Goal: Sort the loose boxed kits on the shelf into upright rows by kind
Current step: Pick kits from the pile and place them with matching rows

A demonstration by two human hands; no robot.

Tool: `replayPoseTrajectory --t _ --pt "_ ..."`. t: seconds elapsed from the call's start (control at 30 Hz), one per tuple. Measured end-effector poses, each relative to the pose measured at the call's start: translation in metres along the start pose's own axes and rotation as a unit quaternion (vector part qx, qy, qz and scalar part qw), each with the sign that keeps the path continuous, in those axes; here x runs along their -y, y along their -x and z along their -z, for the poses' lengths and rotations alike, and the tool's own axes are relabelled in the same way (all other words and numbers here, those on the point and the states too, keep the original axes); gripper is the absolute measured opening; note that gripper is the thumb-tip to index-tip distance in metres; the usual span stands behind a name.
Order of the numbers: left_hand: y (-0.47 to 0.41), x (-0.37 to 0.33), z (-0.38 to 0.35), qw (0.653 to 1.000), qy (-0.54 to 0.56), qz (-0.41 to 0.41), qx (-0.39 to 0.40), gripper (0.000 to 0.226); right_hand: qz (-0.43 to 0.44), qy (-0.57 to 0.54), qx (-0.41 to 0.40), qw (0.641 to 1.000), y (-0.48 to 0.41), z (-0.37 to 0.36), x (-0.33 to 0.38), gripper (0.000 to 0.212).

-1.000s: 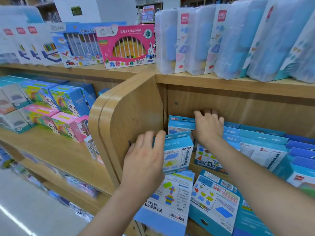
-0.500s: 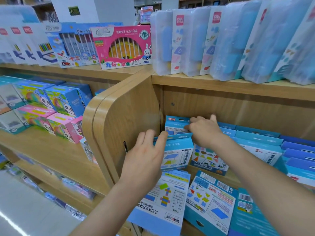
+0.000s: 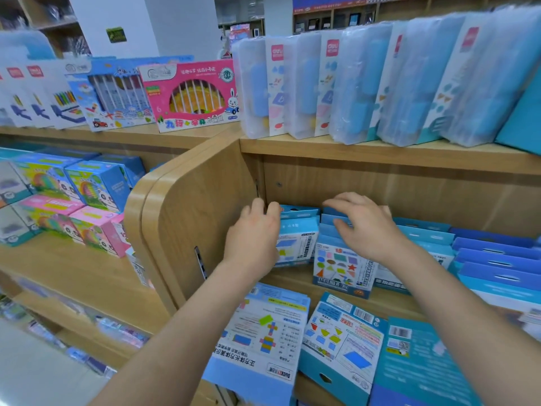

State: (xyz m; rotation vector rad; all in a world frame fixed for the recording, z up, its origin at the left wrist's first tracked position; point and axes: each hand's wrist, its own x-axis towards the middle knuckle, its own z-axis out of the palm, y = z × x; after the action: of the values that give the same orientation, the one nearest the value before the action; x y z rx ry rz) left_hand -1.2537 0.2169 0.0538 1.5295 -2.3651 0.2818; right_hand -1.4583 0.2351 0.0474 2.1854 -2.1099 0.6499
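From the head view we take the wooden divider panel [image 3: 187, 218] as our mark. Just right of it, at the back of the shelf [image 3: 380, 303], a light blue boxed kit [image 3: 297, 244] stands upright. Our left hand [image 3: 253, 238] sits between the panel and this kit, its fingers nearly straight against the kit's left edge and hang tab. The thumb is hidden, so we cannot tell whether it pinches the box. One place further right of the panel stands a row of shape kits [image 3: 342, 268] with coloured figures on the front. Our right hand [image 3: 366, 227] lies over their top tabs, fingers spread and lightly bent, grasping nothing. Further right again, upright rows of blue kits [image 3: 494, 259] run towards the frame edge. In front of these rows, right of the panel's lower end, three kits lie flat on their faces: a cuboid net kit [image 3: 263, 332], a parallelogram kit [image 3: 342, 338] and a teal box [image 3: 418, 361]. Above the panel, plastic-wrapped cases [image 3: 360, 83] stand right and a pink abacus box [image 3: 193, 95] left
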Motion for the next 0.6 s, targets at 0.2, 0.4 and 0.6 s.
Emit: replayPoseTrajectory --t 0.2,0.4,0.6 --pt "-0.024 0.0 -0.042 0.999 0.032 0.01 0.043 0.062 -0.008 0.004 0.034 0.999 0.013 -0.002 -0.007 0.048" --pt "-0.037 0.003 -0.07 0.999 -0.008 -0.016 0.052 0.06 -0.013 0.061 0.064 0.996 0.028 -0.009 -0.014 0.06" --pt "-0.051 -0.004 -0.086 0.998 -0.005 -0.045 0.032 0.06 -0.029 0.13 0.016 0.991 0.038 -0.019 -0.021 0.074"
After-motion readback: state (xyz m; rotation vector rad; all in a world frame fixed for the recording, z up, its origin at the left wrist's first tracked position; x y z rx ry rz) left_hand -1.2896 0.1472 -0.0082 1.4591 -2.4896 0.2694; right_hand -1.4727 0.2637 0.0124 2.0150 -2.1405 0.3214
